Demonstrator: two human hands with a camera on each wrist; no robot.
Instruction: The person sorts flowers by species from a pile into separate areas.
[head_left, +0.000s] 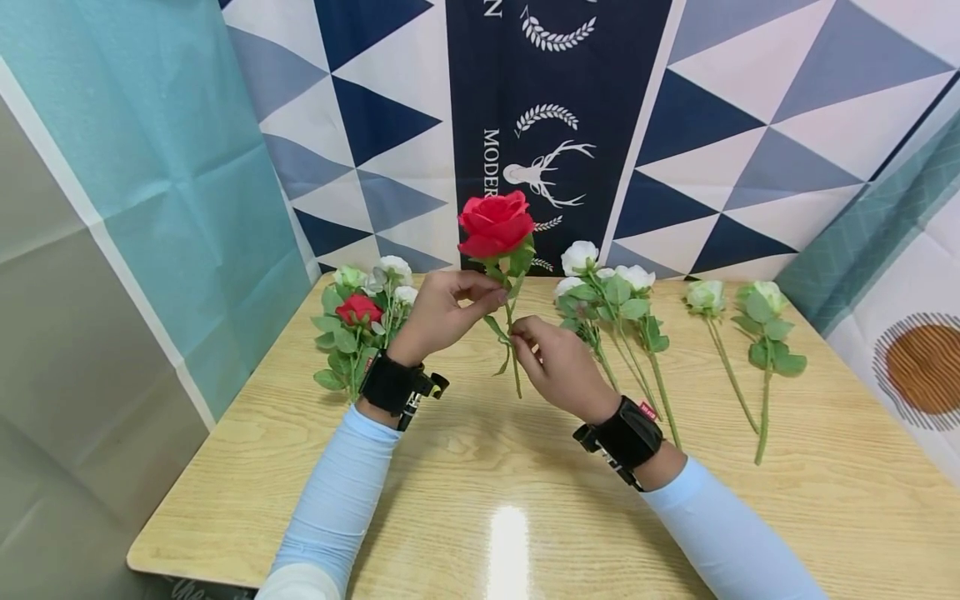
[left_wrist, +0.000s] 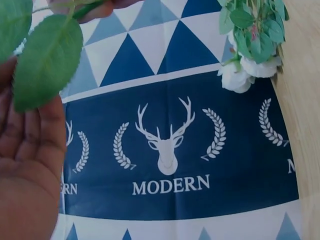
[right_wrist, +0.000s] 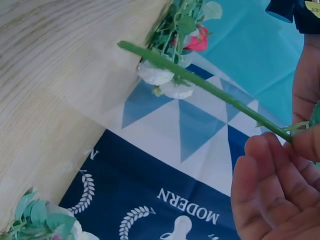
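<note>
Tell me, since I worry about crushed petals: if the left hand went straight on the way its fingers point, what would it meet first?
Probably the red rose's stem, which the left hand already pinches; past it the right hand, though depth is unclear.

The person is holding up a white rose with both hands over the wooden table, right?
Not quite: the rose held up is red, not white, as the head view shows. The left hand pinches its stem just under the bloom and the right hand pinches it lower down, over the wooden table. The white flowers lie on the table.
</note>
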